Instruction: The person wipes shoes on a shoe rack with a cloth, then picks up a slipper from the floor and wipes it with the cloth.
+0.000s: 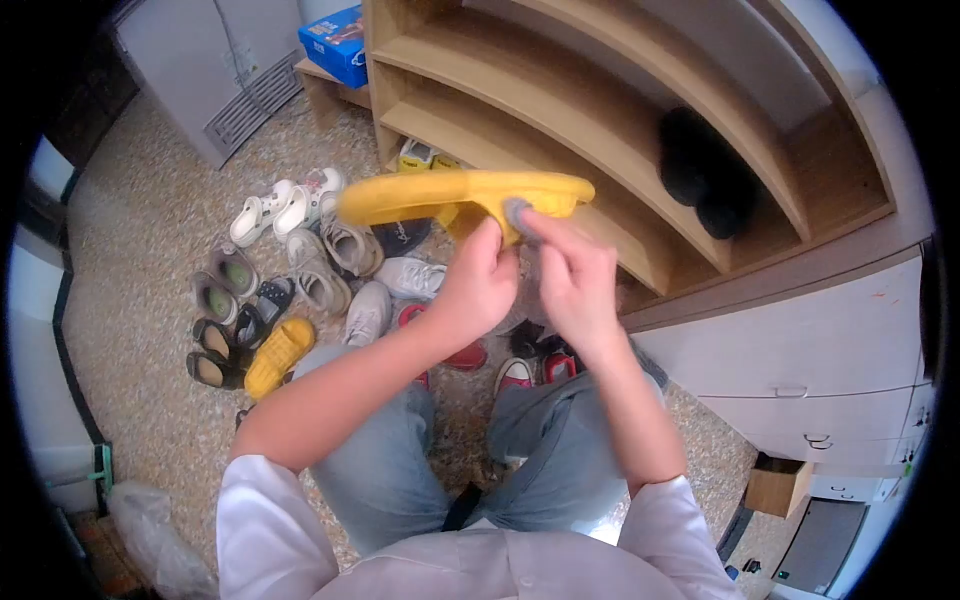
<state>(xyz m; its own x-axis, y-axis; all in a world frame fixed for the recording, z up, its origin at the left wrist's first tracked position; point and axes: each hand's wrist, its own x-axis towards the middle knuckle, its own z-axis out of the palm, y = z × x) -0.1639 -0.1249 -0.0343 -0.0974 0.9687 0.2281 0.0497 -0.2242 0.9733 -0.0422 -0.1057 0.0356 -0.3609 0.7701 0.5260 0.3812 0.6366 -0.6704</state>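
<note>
A yellow slipper [430,193] is held up in front of the wooden shoe rack, its sole edge turned toward me. My left hand [485,280] is closed round the slipper's strap from below. Closed on a small grey thing, perhaps a cloth, my right hand [575,275] presses it against the slipper near its right end. The matching yellow slipper [280,357] lies on the floor at the left, beside black shoes [214,355]. White clogs [262,212], beige sneakers [320,272] and a white sneaker [411,278] stand near it.
The wooden rack [520,100] curves across the upper right, with dark shoes [700,175] on one shelf. A blue shoebox [336,45] sits at its left. White cabinets [790,350] stand on the right. A clear plastic bag [160,540] lies at lower left.
</note>
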